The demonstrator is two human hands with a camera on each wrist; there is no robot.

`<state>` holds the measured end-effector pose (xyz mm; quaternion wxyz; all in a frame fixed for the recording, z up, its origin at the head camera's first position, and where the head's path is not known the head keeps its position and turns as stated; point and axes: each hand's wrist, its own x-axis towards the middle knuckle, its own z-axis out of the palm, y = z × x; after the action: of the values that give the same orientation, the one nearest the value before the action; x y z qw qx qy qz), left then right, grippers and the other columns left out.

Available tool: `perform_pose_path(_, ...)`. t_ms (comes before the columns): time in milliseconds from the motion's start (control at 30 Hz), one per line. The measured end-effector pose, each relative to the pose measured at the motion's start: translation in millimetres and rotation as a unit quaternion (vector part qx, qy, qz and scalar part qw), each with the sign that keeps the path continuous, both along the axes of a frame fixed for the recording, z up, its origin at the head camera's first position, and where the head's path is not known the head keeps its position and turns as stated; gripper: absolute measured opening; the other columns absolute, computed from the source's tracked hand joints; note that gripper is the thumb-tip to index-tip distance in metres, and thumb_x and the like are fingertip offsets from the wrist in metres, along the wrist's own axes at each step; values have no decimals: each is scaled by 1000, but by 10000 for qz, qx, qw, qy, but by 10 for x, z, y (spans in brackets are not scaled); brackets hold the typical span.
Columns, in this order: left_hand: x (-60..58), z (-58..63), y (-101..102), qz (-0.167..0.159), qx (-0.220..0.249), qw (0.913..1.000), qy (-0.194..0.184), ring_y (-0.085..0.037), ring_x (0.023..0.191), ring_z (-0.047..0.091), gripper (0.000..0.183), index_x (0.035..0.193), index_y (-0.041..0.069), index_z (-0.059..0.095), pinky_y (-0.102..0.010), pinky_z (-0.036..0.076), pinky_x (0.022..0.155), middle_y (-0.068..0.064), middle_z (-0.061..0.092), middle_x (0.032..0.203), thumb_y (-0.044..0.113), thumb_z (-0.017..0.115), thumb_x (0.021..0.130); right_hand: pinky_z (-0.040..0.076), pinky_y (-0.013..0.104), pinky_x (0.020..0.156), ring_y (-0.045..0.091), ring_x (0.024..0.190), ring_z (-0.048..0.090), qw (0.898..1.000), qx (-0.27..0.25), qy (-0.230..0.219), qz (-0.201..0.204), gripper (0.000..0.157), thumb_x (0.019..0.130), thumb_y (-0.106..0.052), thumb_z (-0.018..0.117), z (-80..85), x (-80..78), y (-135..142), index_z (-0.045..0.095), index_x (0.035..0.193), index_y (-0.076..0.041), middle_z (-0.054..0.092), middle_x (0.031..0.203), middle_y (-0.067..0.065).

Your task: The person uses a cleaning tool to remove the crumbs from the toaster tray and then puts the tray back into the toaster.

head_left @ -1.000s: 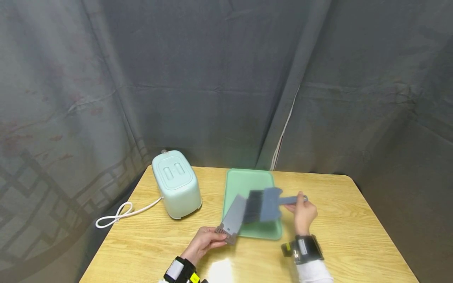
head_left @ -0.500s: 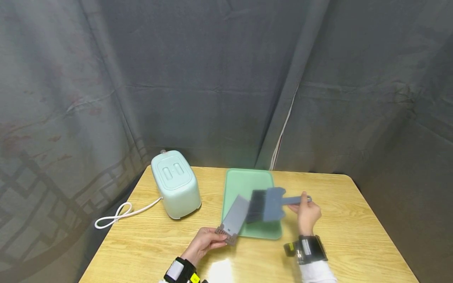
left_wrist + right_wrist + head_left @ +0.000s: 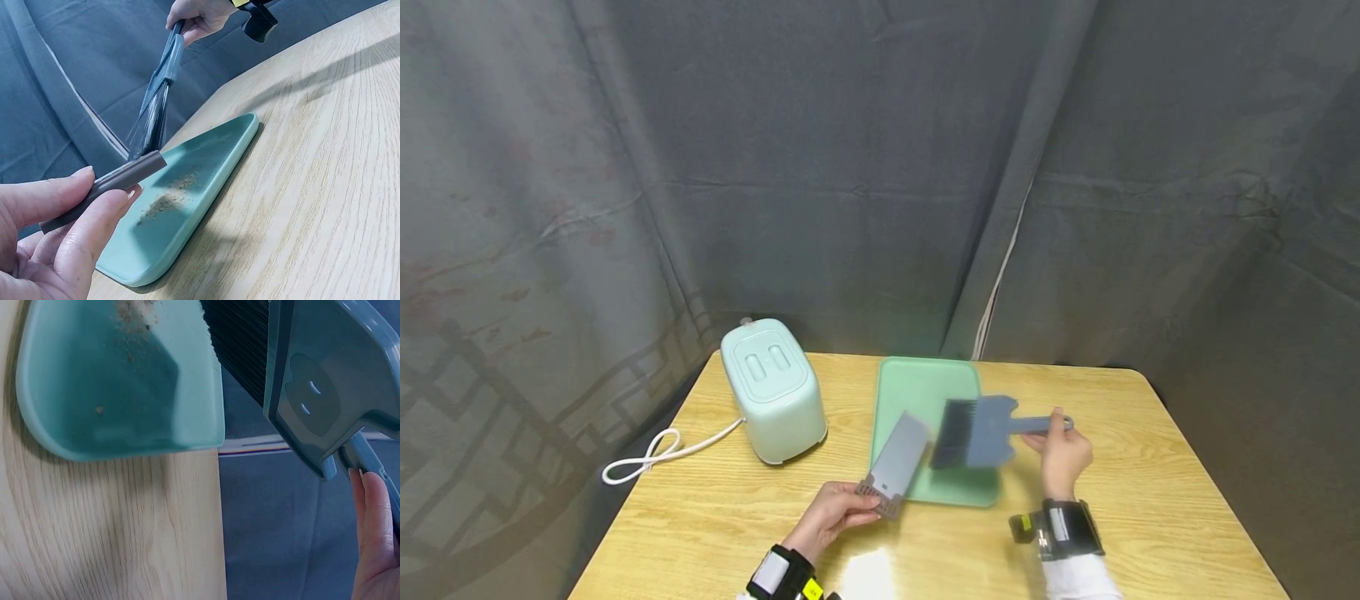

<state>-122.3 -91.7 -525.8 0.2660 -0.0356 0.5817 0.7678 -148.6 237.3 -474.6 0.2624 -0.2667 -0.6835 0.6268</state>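
Observation:
My left hand point(image 3: 835, 508) pinches the brown slotted end of a flat grey crumb tray point(image 3: 901, 454), thumb against fingers, its far end over the green tray point(image 3: 927, 379). From the right, my right hand point(image 3: 1062, 457) grips the handle of a blue-grey hand brush point(image 3: 991, 429). Its dark bristles point(image 3: 156, 119) are just beyond the crumb tray in the left wrist view, over the green tray. Brown crumbs point(image 3: 169, 201) lie scattered on the green tray's floor. In the right wrist view the brush head point(image 3: 322, 381) is tilted, and the crumb tray is out of sight.
A pale mint toaster point(image 3: 773, 400) stands at the table's back left. Its white cord point(image 3: 655, 457) loops past the left edge. Grey curtains point(image 3: 850, 208) hang right behind the wooden table point(image 3: 1150, 500).
My right hand has drawn the brush to the right, so its bristles have moved away from the crumb tray. The left hand and crumb tray have stayed nearly still.

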Motion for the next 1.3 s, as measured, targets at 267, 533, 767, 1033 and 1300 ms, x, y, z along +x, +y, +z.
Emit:
perform_pose_path(267, 3, 3, -3, 17, 105, 9999, -97, -14, 80, 77, 36, 124, -30, 53, -20, 68, 76, -28, 76, 105, -15, 63, 92, 57, 7, 50, -5, 40, 60, 9996, -171, 171, -169, 41, 110, -23, 46, 3, 8, 132, 60, 82, 4, 57, 39, -13)
perform_pose_path(533, -6, -22, -4, -56, -21, 10000, -31, -10, 74, 76, 30, 119, -26, 60, -20, 68, 74, -24, 77, 102, -13, 64, 92, 58, 9, 50, -4, 41, 61, 9993, -304, 53, -208, 39, 110, -24, 45, 29, 32, 168, 59, 88, 4, 58, 41, -13)
perform_pose_path(767, 13, -31, -16, -13, 75, 10000, -27, -11, 76, 76, 32, 120, -27, 58, -19, 67, 74, -23, 78, 99, -13, 64, 91, 64, 17, 54, 2, 46, 66, 9924, -1224, 123, -25, 27, 110, -23, 46, 79, 70, 207, 54, 97, 0, 62, 49, -9)
perform_pose_path(1033, 11, -53, -19, -84, 182, 9998, -77, -10, 75, 76, 31, 120, -26, 59, -18, 67, 75, -16, 79, 96, -13, 63, 93, 67, 16, 72, 2, 62, 72, 9791, -1994, 288, 276, 20, 109, -17, 39, 168, 159, 281, 49, 107, 0, 64, 74, -7)
perform_pose_path(1300, 12, -46, -13, -134, 261, 9995, -90, -11, 79, 77, 32, 122, -27, 57, -19, 67, 78, -15, 79, 97, -13, 62, 93, 67, 18, 74, 6, 68, 75, 9570, -2795, 777, -69, 35, 108, -9, 35, 184, 304, 494, 63, 86, -7, 67, 76, -1)
